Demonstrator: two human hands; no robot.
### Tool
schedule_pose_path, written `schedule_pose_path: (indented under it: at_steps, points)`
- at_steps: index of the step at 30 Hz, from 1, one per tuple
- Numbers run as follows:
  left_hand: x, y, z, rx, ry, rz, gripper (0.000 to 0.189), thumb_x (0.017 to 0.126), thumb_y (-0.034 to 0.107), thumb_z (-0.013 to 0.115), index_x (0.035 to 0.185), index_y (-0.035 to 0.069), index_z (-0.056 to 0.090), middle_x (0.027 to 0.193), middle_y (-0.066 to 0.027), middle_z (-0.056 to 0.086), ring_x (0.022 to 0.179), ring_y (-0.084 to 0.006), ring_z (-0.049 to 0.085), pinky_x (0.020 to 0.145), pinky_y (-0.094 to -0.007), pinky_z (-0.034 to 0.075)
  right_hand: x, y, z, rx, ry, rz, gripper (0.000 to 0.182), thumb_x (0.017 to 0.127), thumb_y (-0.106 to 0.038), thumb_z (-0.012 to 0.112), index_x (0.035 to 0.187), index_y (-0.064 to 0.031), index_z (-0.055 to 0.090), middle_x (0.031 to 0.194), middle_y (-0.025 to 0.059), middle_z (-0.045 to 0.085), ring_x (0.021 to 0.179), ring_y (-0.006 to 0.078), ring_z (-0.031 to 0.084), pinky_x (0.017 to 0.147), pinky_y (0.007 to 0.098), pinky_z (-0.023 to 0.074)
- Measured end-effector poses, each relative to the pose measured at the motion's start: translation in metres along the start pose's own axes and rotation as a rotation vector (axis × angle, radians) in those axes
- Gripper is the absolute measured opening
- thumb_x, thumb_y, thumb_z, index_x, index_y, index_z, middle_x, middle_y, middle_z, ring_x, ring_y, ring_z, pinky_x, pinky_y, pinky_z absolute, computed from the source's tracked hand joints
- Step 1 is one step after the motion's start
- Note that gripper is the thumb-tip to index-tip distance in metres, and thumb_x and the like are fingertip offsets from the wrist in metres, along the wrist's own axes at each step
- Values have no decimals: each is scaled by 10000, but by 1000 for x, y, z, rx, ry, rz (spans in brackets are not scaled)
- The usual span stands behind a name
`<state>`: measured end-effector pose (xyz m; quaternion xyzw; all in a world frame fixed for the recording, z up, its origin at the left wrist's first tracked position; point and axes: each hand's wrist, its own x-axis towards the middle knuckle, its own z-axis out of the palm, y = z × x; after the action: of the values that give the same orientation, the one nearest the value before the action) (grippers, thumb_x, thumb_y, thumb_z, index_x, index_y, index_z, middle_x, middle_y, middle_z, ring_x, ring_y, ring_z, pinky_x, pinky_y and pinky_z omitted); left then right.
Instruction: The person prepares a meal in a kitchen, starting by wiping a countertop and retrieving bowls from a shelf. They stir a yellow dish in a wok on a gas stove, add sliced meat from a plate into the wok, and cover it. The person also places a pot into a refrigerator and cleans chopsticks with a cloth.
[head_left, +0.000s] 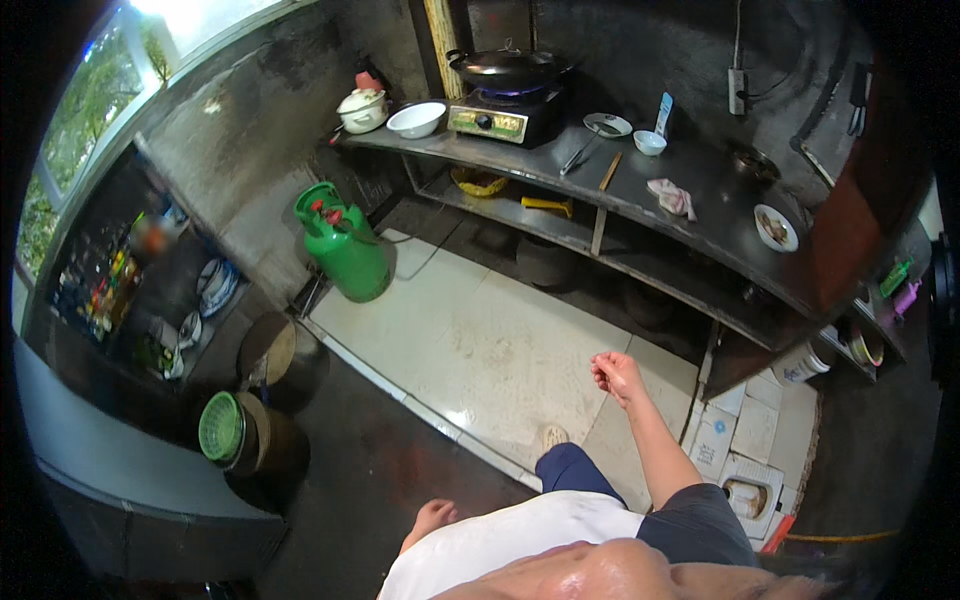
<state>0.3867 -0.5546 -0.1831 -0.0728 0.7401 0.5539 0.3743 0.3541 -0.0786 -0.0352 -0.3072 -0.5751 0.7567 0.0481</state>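
My right hand (616, 377) hangs over the pale tiled floor with its fingers curled and nothing visible in them. Low beside my white shirt is my left hand (437, 514), half curled, with nothing seen in it; its inner side is partly hidden. Across from me, a lidded black wok (511, 69) sits on a gas stove (487, 122) with a blue flame lit under it. A white bowl (417, 120) and a lidded enamel pot (363, 111) stand left of the stove. To its right lie a plate (609, 125), chopsticks (611, 171), a small bowl (649, 142) and a cloth (671, 199).
A green gas cylinder (345, 251) stands near the wall, its hose running under the counter (540, 155). A raised tile edge (397, 394) borders the floor. Green basket (221, 426) and large bins (300, 360) are at left; a squat toilet (748, 497) is low at right.
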Motion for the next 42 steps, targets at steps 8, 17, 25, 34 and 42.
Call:
schedule_pose_path:
  at_steps: [8, 17, 25, 34, 42]
  points:
    - [67, 38, -37, 470, 394, -261, 266, 782, 262, 659, 887, 17, 656, 832, -90, 652, 799, -174, 608, 713, -335, 487, 197, -131, -1, -75, -19, -137, 103, 880, -153, 530, 885, -58, 568, 715, -6, 560, 563, 49, 499, 487, 188, 419]
    - [159, 160, -23, 466, 331, -193, 309, 770, 300, 655, 895, 17, 658, 844, -114, 652, 811, -208, 615, 721, -341, 487, 358, -214, 32, -233, 35, -363, 210, 828, -124, 580, 1021, -46, 552, 779, 32, 588, 634, 92, 548, 500, 230, 447]
    - [253, 203, -77, 535, 253, -241, 346, 760, 333, 652, 902, 17, 660, 855, -136, 653, 822, -238, 621, 729, -346, 487, 469, -270, 61, -845, 432, -446, 466, 763, -238, 636, 1202, -164, 499, 1044, 187, 554, 924, 334, 557, 798, 393, 458]
    - [368, 261, -159, 640, 106, -201, 389, 748, 371, 647, 909, 17, 662, 868, -160, 654, 834, -271, 627, 737, -352, 487, 494, -280, 76, -1014, 646, -379, 177, 744, -203, 636, 912, -152, 617, 880, 128, 523, 854, 317, 548, 753, 389, 460]
    - [447, 450, -147, 232, 144, -100, 270, 814, 266, 607, 904, 12, 602, 758, -86, 636, 685, -161, 607, 573, -276, 473, 491, -261, 58, -943, 775, -582, 306, 744, -99, 578, 1037, -188, 579, 886, 155, 547, 851, 331, 544, 756, 406, 442]
